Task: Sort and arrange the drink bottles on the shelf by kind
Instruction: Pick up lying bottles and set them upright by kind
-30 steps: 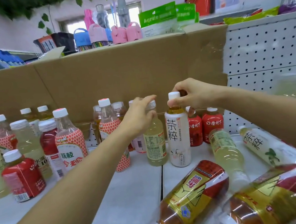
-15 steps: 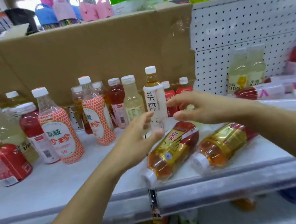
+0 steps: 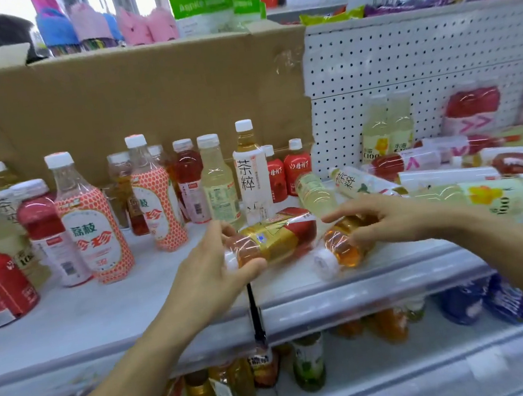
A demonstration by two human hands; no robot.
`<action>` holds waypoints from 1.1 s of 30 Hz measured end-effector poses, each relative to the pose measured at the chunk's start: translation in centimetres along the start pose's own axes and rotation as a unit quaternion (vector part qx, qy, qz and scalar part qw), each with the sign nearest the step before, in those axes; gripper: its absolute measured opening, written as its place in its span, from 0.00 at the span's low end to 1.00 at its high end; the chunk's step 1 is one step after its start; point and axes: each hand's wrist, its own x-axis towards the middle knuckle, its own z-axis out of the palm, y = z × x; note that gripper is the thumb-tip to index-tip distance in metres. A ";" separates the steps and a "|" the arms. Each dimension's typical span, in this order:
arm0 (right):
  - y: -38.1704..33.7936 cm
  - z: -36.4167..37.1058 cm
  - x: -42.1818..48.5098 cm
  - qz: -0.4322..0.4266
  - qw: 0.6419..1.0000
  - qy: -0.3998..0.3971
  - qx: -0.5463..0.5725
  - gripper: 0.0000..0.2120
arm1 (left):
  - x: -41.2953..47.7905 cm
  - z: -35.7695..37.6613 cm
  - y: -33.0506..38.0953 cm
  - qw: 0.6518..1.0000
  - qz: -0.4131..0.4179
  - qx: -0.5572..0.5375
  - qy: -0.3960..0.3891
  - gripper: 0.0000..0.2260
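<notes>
An amber bottle (image 3: 274,238), lying on the shelf (image 3: 104,314), is gripped between thumb and fingers of the left hand (image 3: 209,267); a second bottle (image 3: 340,249), just beside those fingers, is clasped by the right hand (image 3: 394,219).

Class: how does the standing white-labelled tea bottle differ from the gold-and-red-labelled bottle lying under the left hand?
The white-labelled tea bottle stands upright; the gold-and-red-labelled bottle lies on its side. The left hand grips the gold-and-red-labelled bottle; no hand touches the white-labelled tea bottle. Both have white caps and hold amber drink.
</notes>
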 end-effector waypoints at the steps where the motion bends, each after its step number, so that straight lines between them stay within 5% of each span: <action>1: 0.0 -0.2 -0.2 0.004 0.999 -0.024 -0.046 0.27 | 0.3 -0.7 0.2 1.000 0.000 -0.011 0.019 0.23; 5: -0.2 0.6 0.8 -0.004 0.953 -0.010 -0.304 0.37 | 2.8 -4.2 1.1 0.996 0.009 -0.047 0.081 0.21; 12: -0.4 0.6 1.3 -0.070 0.932 0.054 -0.352 0.33 | 6.3 -8.0 1.5 0.995 0.023 0.035 0.086 0.13; 15: -1.2 0.2 1.5 -0.106 0.951 0.097 -0.273 0.33 | 6.6 -8.1 0.2 0.994 0.015 0.056 0.097 0.17; 18: -2.7 -0.6 2.3 -0.123 0.981 0.142 -0.045 0.29 | 6.6 -7.0 -0.8 0.994 0.010 0.024 0.108 0.28; 23: -5.5 0.6 6.3 -0.119 0.933 0.188 0.283 0.27 | 7.0 -6.5 -1.9 0.991 0.018 0.037 0.127 0.40; 33: -9.4 4.6 11.6 -0.041 0.923 0.187 0.334 0.22 | 6.6 -6.5 -5.9 0.984 0.020 -0.045 0.172 0.36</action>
